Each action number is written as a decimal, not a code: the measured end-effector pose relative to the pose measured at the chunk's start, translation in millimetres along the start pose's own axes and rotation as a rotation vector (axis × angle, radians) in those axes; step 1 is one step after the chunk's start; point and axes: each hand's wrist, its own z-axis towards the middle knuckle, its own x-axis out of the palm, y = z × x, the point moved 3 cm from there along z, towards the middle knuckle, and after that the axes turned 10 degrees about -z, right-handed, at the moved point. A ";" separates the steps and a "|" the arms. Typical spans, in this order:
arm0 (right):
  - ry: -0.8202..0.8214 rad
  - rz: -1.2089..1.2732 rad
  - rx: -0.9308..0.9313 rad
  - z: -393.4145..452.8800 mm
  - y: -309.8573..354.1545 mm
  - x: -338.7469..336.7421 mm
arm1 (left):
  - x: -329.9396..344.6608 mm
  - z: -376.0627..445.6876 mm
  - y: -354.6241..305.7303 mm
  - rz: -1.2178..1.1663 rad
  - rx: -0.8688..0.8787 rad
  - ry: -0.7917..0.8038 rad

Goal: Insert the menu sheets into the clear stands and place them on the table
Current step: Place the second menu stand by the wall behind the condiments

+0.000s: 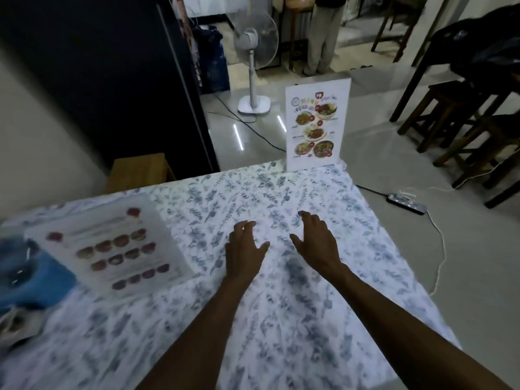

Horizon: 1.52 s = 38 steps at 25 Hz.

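A clear stand with a menu sheet (316, 123) in it stands upright at the table's far right corner. A second menu sheet (112, 243) with rows of dish photos lies flat on the left side of the table (281, 319), which has a blue floral cloth. My left hand (244, 249) and my right hand (318, 239) hover side by side over the middle of the table, fingers spread, holding nothing. Both are well short of the upright stand and to the right of the flat sheet.
A blue cloth or bag (31, 277) lies at the left edge beside the flat sheet. Past the table stand a white floor fan (254, 66), a dark cabinet (112, 66), wooden stools (455, 114) and a power strip (406, 204). A person's legs (320, 38) show at the back.
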 end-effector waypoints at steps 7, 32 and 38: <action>0.096 0.034 -0.120 -95.5 122.4 32.4 | -95.5 -103.9 86.2 0.038 -0.057 -0.062; 0.511 0.114 -0.248 -15.3 248.5 116.8 | -237.9 -76.3 262.2 -0.214 -0.408 -0.170; 0.432 0.187 -0.298 24.7 262.7 109.0 | -264.3 -10.1 264.2 -0.220 -0.293 -0.102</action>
